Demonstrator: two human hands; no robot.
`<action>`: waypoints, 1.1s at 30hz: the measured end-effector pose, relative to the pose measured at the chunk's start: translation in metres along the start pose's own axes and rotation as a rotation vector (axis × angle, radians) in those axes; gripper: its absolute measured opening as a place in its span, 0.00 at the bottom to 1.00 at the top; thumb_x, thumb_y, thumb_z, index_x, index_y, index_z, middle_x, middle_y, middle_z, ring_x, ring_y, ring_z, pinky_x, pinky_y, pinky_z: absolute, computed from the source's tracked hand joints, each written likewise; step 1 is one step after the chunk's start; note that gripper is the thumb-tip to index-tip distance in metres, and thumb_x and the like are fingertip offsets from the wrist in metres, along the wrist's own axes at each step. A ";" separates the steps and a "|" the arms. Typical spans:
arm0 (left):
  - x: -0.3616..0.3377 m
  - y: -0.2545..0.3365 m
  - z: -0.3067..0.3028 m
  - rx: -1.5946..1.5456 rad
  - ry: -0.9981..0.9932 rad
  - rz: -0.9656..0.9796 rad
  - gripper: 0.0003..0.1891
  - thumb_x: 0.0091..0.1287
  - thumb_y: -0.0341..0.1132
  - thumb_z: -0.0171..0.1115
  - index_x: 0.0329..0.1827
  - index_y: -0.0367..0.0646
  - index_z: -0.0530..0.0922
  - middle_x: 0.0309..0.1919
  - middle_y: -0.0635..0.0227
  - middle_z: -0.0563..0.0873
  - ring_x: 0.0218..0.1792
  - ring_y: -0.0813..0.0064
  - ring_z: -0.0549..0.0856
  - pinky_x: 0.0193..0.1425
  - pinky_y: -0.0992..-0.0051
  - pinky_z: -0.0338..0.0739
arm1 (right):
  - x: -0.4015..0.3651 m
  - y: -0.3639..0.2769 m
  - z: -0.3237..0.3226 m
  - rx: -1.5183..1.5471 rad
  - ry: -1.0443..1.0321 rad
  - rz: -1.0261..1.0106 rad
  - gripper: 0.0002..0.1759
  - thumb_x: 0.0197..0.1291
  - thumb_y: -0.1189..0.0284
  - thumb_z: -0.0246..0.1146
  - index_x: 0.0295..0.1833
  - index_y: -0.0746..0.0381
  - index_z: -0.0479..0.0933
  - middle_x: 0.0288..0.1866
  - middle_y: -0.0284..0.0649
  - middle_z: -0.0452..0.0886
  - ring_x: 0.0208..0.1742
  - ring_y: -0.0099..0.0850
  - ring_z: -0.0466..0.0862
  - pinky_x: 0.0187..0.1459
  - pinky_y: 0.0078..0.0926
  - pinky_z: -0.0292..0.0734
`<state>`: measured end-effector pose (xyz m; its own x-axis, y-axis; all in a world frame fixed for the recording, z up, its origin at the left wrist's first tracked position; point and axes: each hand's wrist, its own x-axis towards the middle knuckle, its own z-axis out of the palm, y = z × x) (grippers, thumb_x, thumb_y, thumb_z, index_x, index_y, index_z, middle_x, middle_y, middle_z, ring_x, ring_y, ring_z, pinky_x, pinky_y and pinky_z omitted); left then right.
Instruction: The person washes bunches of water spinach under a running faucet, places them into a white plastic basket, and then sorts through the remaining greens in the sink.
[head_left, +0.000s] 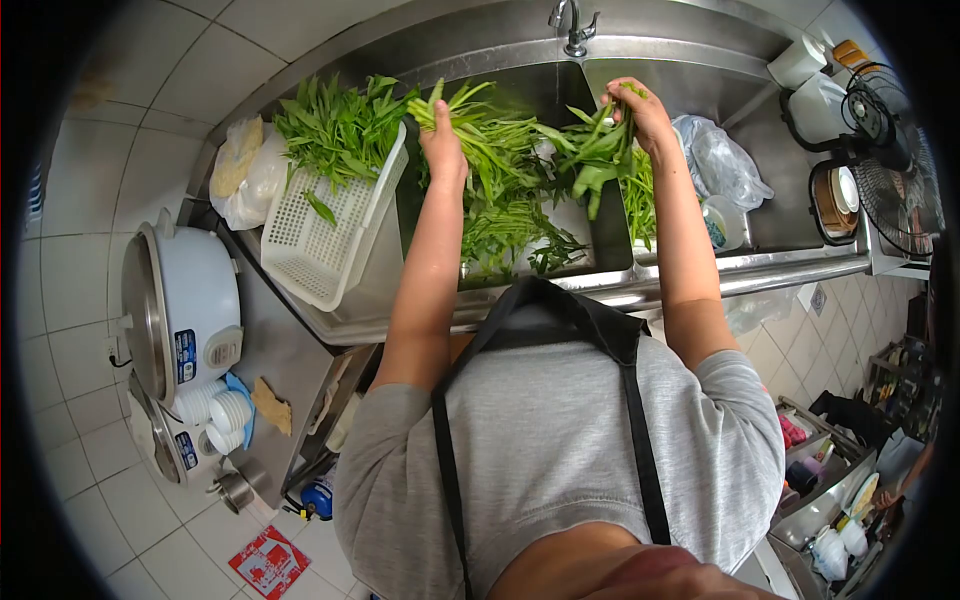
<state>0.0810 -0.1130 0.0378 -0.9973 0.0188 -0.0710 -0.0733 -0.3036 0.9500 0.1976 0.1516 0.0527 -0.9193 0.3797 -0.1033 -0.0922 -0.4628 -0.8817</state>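
My left hand is closed around a bunch of long-stemmed leafy greens, which look like water spinach, over the left basin of a steel sink. My right hand grips a smaller drooping bunch of the same greens above the divider between the basins. More stems lie below in the left basin, and others sit in the right basin. Beside my left forearm, a white perforated basket stands tilted, with a heap of greens at its far end.
A faucet stands at the sink's back edge. Clear plastic bags lie at the right, near a fan. To the left are a filled bag, a large rice cooker and stacked white bowls.
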 end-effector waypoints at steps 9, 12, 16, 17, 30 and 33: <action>0.001 -0.009 0.018 -0.248 0.101 -0.126 0.25 0.63 0.47 0.54 0.52 0.34 0.67 0.46 0.61 0.74 0.45 0.72 0.74 0.49 0.71 0.69 | -0.025 0.062 0.089 -1.284 -0.184 -0.278 0.17 0.45 0.61 0.63 0.41 0.59 0.79 0.32 0.51 0.79 0.37 0.45 0.79 0.42 0.36 0.74; -0.002 -0.007 0.020 -0.310 0.085 -0.169 0.23 0.63 0.47 0.54 0.48 0.34 0.68 0.42 0.60 0.76 0.40 0.72 0.76 0.44 0.71 0.72 | -0.023 0.075 0.102 -1.249 -0.151 -0.313 0.17 0.45 0.61 0.63 0.40 0.59 0.79 0.31 0.51 0.79 0.35 0.46 0.79 0.40 0.37 0.74; -0.009 -0.006 0.018 -0.334 0.075 -0.202 0.21 0.64 0.46 0.53 0.47 0.34 0.68 0.40 0.60 0.76 0.38 0.71 0.78 0.42 0.69 0.73 | -0.021 0.073 0.105 -1.315 -0.166 -0.341 0.17 0.44 0.61 0.63 0.39 0.59 0.79 0.30 0.50 0.79 0.34 0.46 0.79 0.39 0.38 0.74; -0.010 -0.007 0.016 -0.322 0.040 -0.211 0.21 0.64 0.45 0.52 0.47 0.34 0.68 0.40 0.60 0.76 0.37 0.70 0.78 0.40 0.69 0.74 | -0.020 0.071 0.104 -1.316 -0.166 -0.342 0.17 0.44 0.61 0.63 0.39 0.59 0.79 0.30 0.50 0.79 0.34 0.46 0.79 0.39 0.38 0.74; -0.026 -0.016 0.035 -0.295 -0.051 -0.147 0.18 0.66 0.43 0.50 0.44 0.34 0.67 0.36 0.59 0.76 0.29 0.70 0.77 0.27 0.68 0.78 | -0.004 0.066 0.081 -0.294 0.025 0.045 0.05 0.48 0.72 0.59 0.30 0.62 0.78 0.21 0.31 0.74 0.21 0.20 0.70 0.24 0.16 0.64; -0.012 -0.021 0.027 -0.275 0.027 -0.106 0.19 0.66 0.45 0.49 0.45 0.34 0.66 0.33 0.59 0.77 0.30 0.70 0.78 0.32 0.69 0.78 | 0.012 0.068 0.051 0.013 0.116 -0.031 0.04 0.49 0.73 0.59 0.31 0.62 0.76 0.22 0.31 0.73 0.20 0.20 0.68 0.22 0.15 0.63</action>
<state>0.0945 -0.0815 0.0266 -0.9834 0.0406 -0.1771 -0.1700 -0.5483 0.8188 0.1607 0.0834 0.0149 -0.8654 0.4841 -0.1292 -0.1255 -0.4591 -0.8795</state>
